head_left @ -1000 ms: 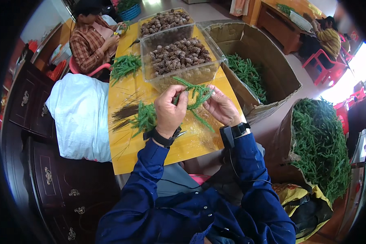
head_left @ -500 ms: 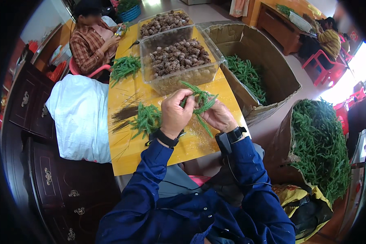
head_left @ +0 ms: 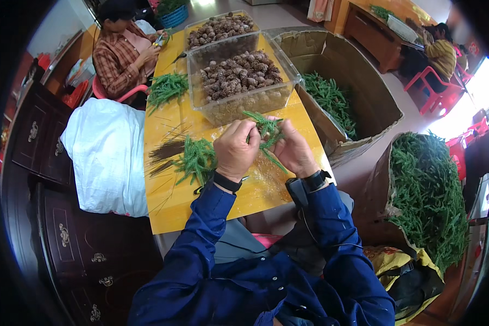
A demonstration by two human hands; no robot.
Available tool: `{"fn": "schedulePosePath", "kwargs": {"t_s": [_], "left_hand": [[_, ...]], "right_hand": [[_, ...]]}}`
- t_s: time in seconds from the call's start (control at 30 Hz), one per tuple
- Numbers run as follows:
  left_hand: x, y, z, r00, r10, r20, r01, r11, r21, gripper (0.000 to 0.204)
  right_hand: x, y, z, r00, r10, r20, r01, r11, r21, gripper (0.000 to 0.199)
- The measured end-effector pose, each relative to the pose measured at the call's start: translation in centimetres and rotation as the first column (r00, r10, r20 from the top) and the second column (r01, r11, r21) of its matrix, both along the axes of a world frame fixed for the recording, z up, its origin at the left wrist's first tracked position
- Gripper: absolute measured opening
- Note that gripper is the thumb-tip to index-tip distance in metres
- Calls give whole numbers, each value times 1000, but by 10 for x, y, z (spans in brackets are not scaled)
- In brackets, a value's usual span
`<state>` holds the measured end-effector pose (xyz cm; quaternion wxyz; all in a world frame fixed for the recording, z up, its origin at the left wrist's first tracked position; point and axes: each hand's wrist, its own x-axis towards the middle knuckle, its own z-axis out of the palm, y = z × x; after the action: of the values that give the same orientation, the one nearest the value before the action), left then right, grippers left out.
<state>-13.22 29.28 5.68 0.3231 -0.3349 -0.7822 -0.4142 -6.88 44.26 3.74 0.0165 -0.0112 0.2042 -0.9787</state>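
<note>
Holding a green sprig bundle (head_left: 266, 133) above the middle of the yellow tabletop (head_left: 171, 209), just in front of the near clear bin; left hand (head_left: 234, 149) pinching the bundle's left side, fingers closed on it; right hand (head_left: 294, 149) clasping the right side, fingers likewise closed on it; both hands touching at the bundle.

Lying on the tabletop to the left of the left hand: a loose pile of green sprigs (head_left: 196, 158), with a sheaf of thin dark stems (head_left: 165, 152) fanning toward the left edge; another heap of sprigs (head_left: 167, 88) resting farther up along the left edge.

Standing toward the far edge: a clear plastic bin (head_left: 242, 103) filled with brown cones, a second bin of cones (head_left: 223, 24) behind it.

Sitting beside the right edge: an open cardboard box (head_left: 358, 70) containing greenery; standing nearer on the right, a sack of green sprigs (head_left: 426, 195).

Leaning against the left edge: a white sack (head_left: 106, 155); working at the far left corner, another person in a plaid shirt (head_left: 119, 54).
</note>
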Motion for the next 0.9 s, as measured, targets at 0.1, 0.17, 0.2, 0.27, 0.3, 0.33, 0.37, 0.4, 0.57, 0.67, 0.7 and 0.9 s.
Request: {"fn": "schedulePosePath", "kwargs": {"t_s": [0.1, 0.17, 0.2, 0.27, 0.3, 0.33, 0.37, 0.4, 0.57, 0.67, 0.7, 0.9], "left_hand": [[-1, 4, -6, 999, -8, -38, 8, 1000, 6, 11], [-2, 5, -10, 999, -3, -35, 2, 1000, -14, 10], [-2, 5, -12, 999, 0, -34, -1, 1000, -25, 10], [-2, 5, -15, 999, 1, -34, -2, 1000, -28, 10], [-3, 6, -15, 999, 2, -36, -3, 1000, -30, 11], [-3, 6, -16, 999, 4, -38, -5, 1000, -31, 11], [-2, 6, -17, 999, 3, -36, -4, 999, -32, 11], [-2, 6, -18, 1000, -9, -30, 8, 1000, -27, 11], [3, 4, -23, 981, -76, 178, 69, 997, 46, 10], [5, 5, -24, 963, -109, 245, 89, 992, 92, 10], [5, 6, -23, 969, -118, 217, 97, 990, 104, 10], [4, 6, -24, 983, -106, 153, 92, 991, 95, 10]], "right_hand": [[-4, -2, -16, 993, -107, -53, 118, 951, 287, 30], [-9, -3, -20, 987, -159, -14, 156, 934, 322, 28], [-10, -3, -21, 983, -186, 4, 174, 924, 340, 27], [-9, -3, -25, 981, -191, 23, 171, 923, 344, 26], [-9, -3, -25, 980, -195, 39, 169, 921, 350, 26], [-9, -4, -25, 978, -199, 55, 167, 920, 356, 25], [-10, -3, -26, 978, -200, 57, 167, 920, 355, 25], [-11, -3, -27, 979, -198, 56, 168, 927, 337, 24], [-14, -5, -28, 978, -201, 51, 170, 919, 354, 17], [-13, -6, -27, 978, -202, 48, 170, 911, 375, 13], [-13, -7, -26, 979, -200, 46, 169, 914, 369, 12], [-13, -6, -32, 983, -174, 54, 136, 898, 419, 14]]}}
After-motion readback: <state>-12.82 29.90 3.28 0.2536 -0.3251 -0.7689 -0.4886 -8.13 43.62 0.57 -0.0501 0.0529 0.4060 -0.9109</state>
